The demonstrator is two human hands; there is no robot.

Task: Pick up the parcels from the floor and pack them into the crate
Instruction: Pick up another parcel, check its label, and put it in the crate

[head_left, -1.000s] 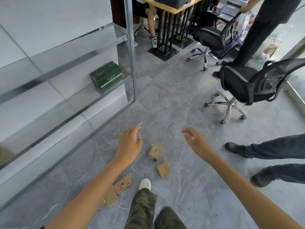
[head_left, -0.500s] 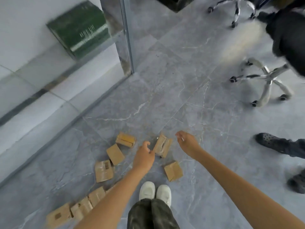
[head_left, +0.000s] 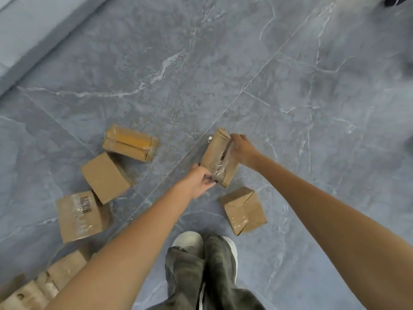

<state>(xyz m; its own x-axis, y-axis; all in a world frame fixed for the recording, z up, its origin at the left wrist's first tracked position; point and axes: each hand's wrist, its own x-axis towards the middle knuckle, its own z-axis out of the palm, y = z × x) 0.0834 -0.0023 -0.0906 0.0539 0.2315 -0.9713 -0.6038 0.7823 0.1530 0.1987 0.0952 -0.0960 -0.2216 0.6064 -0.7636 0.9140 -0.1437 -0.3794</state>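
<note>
White shoes [head_left: 187,240] below olive trousers [head_left: 201,276]; possibly a chair caster [head_left: 390,0] top right.

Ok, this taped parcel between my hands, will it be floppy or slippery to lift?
Probably stiff: the parcel shows crisp cardboard edges between the left hand and right hand. Its glossy tape may be slick, so grip bare cardboard.

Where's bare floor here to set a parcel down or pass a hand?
Free: the floor beyond the held parcel, and right of the right arm. Crowded: left, where parcels bunch from the yellow-taped parcel down to the corner pile.
</note>
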